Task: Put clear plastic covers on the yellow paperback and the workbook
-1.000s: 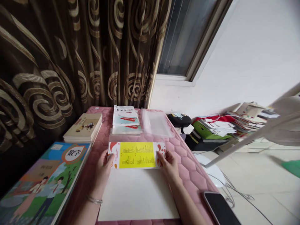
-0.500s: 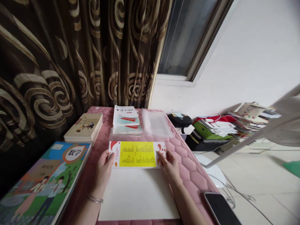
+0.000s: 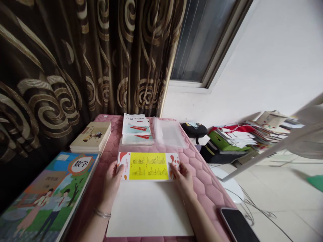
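My left hand [image 3: 112, 183] and my right hand [image 3: 183, 178] grip the lower left and right edges of a long printed sheet [image 3: 148, 166]. It has a yellow middle panel of small text and white ends with red-orange shapes. The sheet lies across a white board [image 3: 148, 208], its upper edge meeting a clear plastic sleeve [image 3: 168, 132]. A calligraphy practice booklet [image 3: 136, 129] lies just beyond the sleeve's near part. A thin bracelet [image 3: 102, 213] circles my left wrist.
Everything rests on a pink quilted mat [image 3: 202, 181]. A maths textbook [image 3: 47, 198] and a book stack [image 3: 91, 137] lie to the left, by a dark patterned curtain [image 3: 126, 57]. A black phone [image 3: 237, 225] sits at the right edge. Papers [image 3: 239, 139] and a fan [image 3: 308, 134] stand beyond.
The whole scene has shifted slightly to the right in the view. My hands keep the same hold on the sheet.
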Demonstrator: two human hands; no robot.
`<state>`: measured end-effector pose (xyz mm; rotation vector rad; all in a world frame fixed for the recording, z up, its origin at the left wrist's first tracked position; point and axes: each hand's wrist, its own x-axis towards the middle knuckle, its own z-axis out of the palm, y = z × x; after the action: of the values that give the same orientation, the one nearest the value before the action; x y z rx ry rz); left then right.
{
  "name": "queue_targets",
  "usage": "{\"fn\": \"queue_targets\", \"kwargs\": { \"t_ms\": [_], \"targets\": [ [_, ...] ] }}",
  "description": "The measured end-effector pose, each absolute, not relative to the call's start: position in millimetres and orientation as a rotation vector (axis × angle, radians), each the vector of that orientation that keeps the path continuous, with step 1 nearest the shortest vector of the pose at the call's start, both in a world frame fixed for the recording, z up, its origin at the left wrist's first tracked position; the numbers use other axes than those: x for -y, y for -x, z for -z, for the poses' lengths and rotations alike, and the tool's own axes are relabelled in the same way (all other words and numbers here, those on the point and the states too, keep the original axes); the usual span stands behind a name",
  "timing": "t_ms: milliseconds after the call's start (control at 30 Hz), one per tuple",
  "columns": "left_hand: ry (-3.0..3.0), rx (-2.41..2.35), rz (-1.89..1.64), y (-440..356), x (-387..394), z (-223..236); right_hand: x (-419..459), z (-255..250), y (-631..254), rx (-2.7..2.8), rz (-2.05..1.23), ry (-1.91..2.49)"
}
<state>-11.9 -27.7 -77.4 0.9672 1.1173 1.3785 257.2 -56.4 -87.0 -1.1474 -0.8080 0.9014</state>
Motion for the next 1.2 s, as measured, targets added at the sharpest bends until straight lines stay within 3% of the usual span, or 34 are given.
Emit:
{"fn": "queue_targets", "kwargs": {
  "t_ms": [1200],
  "targets": [
    [-0.938, -1.075, -1.37, 9.9, 31.1, 70.2, 57.4, 87.7, -258.2, 0.826, -0.817, 1.225]
  ]
}}
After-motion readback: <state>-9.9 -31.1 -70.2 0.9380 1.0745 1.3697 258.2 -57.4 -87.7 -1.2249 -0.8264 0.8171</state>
